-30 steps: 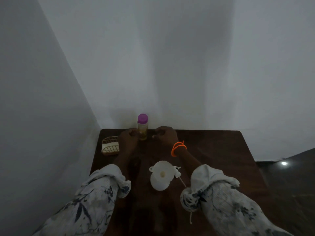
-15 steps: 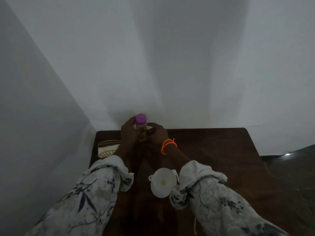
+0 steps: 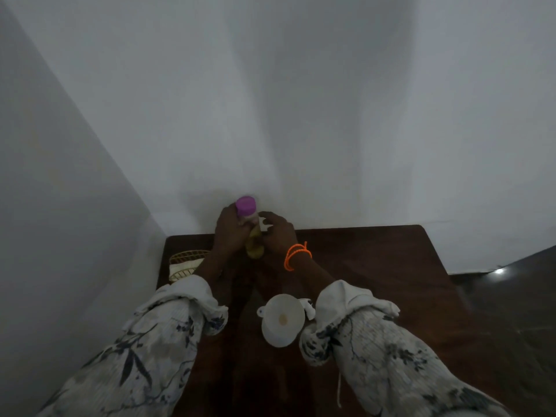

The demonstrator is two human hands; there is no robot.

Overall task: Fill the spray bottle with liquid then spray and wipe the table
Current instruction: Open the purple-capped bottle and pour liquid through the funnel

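Observation:
A bottle of yellowish liquid with a purple cap is lifted above the far edge of the dark wooden table. My left hand grips it just under the cap. My right hand holds its other side, with a small white piece showing at the fingertips. Nearer to me a white funnel stands upright, and whatever it sits in is hidden beneath it. A white spray head lies beside the funnel, partly covered by my right sleeve.
A small wire basket holding a pale cloth sits at the table's far left corner. White walls close in behind and on the left. The dark floor lies to the right of the table.
Both hands closed around the purple-capped bottle and raised it off the table towards the wall. The funnel has stayed in place.

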